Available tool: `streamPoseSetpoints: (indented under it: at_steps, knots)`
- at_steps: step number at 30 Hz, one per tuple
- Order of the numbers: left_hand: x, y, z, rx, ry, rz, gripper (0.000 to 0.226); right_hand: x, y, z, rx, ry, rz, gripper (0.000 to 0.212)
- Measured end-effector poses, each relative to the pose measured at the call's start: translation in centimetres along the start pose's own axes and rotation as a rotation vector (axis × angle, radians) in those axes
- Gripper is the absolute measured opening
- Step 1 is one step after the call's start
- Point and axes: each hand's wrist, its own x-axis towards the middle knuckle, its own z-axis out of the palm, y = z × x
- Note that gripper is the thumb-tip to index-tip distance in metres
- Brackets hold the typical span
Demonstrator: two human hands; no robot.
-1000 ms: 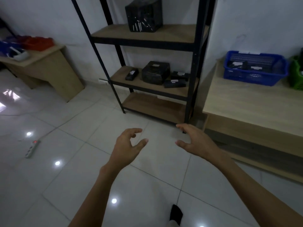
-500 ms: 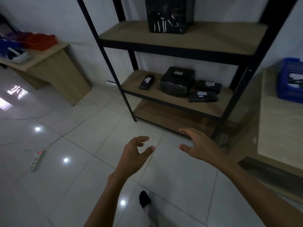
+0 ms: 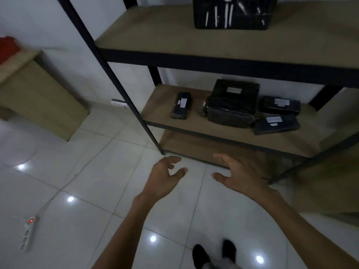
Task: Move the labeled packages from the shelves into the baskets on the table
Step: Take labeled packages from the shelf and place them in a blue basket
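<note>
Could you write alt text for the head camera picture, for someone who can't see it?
Two empty, open hands, left hand and right hand, reach toward a black metal shelf unit. Its middle shelf holds four black labeled packages; a black crate sits above. A power strip lies on the tiled floor.

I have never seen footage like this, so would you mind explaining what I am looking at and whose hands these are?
There is no machine here: a person wears a wide-angle camera on the head, looking forward and down. The left hand and right hand reach forward over the tiled floor, both open and holding nothing. Ahead stands a black-framed shelf unit. Its middle shelf carries four black wrapped packages with white labels: a slim package, a large package and two flat packages to its right. A bigger black box sits on the shelf above. A power strip lies on the floor.
</note>
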Motion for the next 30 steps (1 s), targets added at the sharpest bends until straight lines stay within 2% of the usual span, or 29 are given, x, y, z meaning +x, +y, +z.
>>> streamPoseSetpoints:
  at_steps: [6, 11, 14, 18, 21, 24, 27, 30]
  knots:
    - [8.5, -3.3, -1.8, 0.098, -0.111, 0.033, 0.046, 10.0, -0.7, 2.5, 0.065, -0.054, 0.088, 0.061]
    - [18.7, -7.5, -3.5, 0.219, -0.122, 0.131, 0.041, 19.5, 0.3, 5.9, 0.009, -0.081, 0.183, 0.063]
    - [25.0, -9.9, -3.6, 0.234, -0.129, 0.181, 0.039, 25.5, 0.6, 7.9, -0.002, -0.041, 0.231, 0.062]
    - [33.5, -13.6, -2.7, 0.276, -0.133, 0.280, 0.046, 33.3, 1.1, 9.7, -0.091, 0.146, 0.180, 0.051]
    - [38.9, -16.7, -1.2, 0.344, -0.081, 0.365, 0.049, 38.2, 2.1, 10.3, -0.092, 0.360, 0.277, 0.046]
    - [43.6, -19.4, 0.5, 0.409, 0.009, 0.412, 0.059, 42.5, 4.0, 11.9, 0.016, 0.498, 0.339, 0.078]
    - [46.6, -21.3, 2.1, 0.480, 0.166, 0.515, 0.075, 45.3, 5.8, 14.2, -0.137, 0.595, 0.393, 0.110]
    - [47.4, -22.6, 3.0, 0.538, 0.299, 0.580, 0.075, 46.2, 6.9, 15.5, -0.267, 0.632, 0.401, 0.112]
